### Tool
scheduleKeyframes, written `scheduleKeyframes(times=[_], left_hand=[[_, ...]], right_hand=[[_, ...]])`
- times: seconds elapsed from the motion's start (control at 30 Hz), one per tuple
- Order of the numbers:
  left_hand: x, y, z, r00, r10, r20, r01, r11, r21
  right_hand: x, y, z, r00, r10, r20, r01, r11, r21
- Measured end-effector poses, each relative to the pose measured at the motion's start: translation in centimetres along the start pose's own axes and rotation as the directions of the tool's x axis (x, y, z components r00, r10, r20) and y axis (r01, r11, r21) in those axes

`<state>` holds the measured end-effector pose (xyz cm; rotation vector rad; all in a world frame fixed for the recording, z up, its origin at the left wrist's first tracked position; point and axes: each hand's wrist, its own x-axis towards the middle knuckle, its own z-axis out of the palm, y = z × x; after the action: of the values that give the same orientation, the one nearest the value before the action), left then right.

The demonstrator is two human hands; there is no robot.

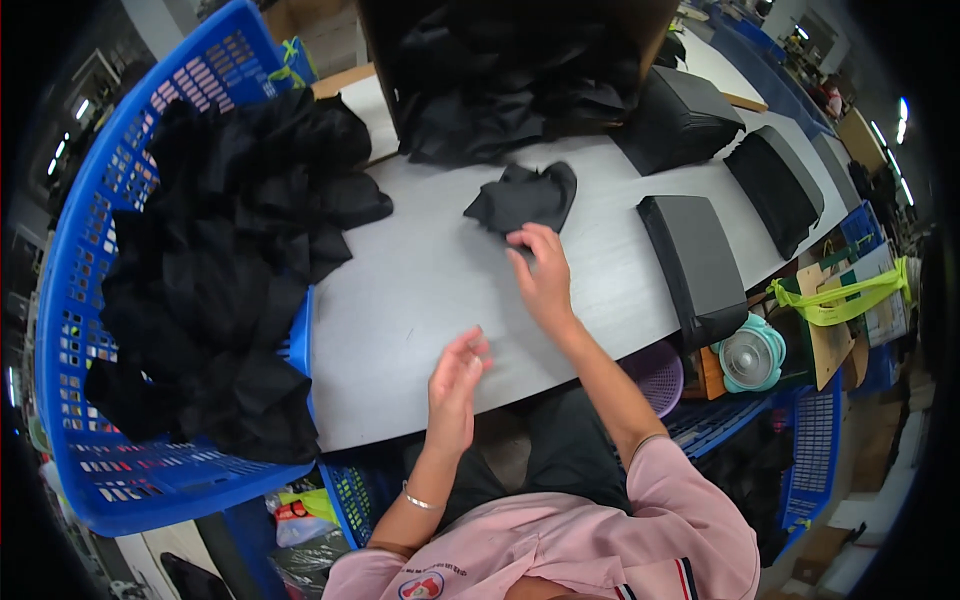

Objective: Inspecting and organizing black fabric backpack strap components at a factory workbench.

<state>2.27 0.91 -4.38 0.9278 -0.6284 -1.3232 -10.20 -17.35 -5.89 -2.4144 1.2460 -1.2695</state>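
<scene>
A crumpled black fabric piece (522, 200) sits in the middle of the pale grey table (400, 300), its right edge slightly blurred. My right hand (543, 280) is just on the near side of it, thumb and fingers apart and nothing between them; whether a fingertip touches the cloth I cannot tell. Closer to me, over the table's front edge, my left hand (458, 390) is raised with loosely bent fingers and holds nothing. To its left, a heap of black fabric pieces (220, 270) fills a large blue plastic basket (75, 420).
At the back stands an open box (375, 60) with more black cloth spilling out. Stacks of black pieces (695, 260) line the table's right side. Beyond the front right edge are a small turquoise fan (752, 355), a purple basket (660, 378) and a yellow-green strap (840, 300).
</scene>
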Motion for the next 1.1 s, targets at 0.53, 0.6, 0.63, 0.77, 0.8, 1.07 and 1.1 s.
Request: scheduleKeyframes(times=[0.53, 0.6, 0.63, 0.77, 0.8, 1.07, 1.1], left_hand=[[-0.3, 0.0, 3.5, 0.986, 0.065, -0.156, -0.080, 0.992, -0.093], [-0.4, 0.2, 3.7, 0.997, 0.050, -0.055, -0.053, 0.997, -0.048], [-0.5, 0.3, 3.9, 0.997, 0.034, -0.073, -0.036, 0.999, -0.034], [-1.3, 0.2, 4.8, 0.978, 0.199, -0.062, -0.166, 0.923, 0.346], [-1.6, 0.1, 5.2, 0.976, 0.218, -0.008, -0.196, 0.890, 0.411], [-3.2, 0.1, 6.8, 0.862, 0.418, 0.286, -0.484, 0.514, 0.708], [-3.4, 0.1, 6.9, 0.860, 0.400, 0.316, -0.495, 0.507, 0.706]], right_hand=[[-13.6, -8.4, -9.2, 0.542, 0.771, 0.334, -0.724, 0.227, 0.651], [-14.6, -8.9, -10.1, 0.922, 0.376, -0.095, -0.374, 0.926, 0.045], [-15.0, -9.2, -10.6, 0.978, 0.158, -0.135, -0.194, 0.930, -0.312], [-15.5, -9.8, -11.1, 0.974, -0.212, -0.076, 0.200, 0.969, -0.143], [-15.4, -9.7, -10.9, 0.978, -0.199, -0.054, 0.189, 0.970, -0.151], [-14.0, -8.0, -6.1, 0.908, 0.316, 0.274, -0.417, 0.740, 0.528], [-13.8, -7.8, -5.5, 0.928, 0.287, 0.237, -0.372, 0.728, 0.577]])
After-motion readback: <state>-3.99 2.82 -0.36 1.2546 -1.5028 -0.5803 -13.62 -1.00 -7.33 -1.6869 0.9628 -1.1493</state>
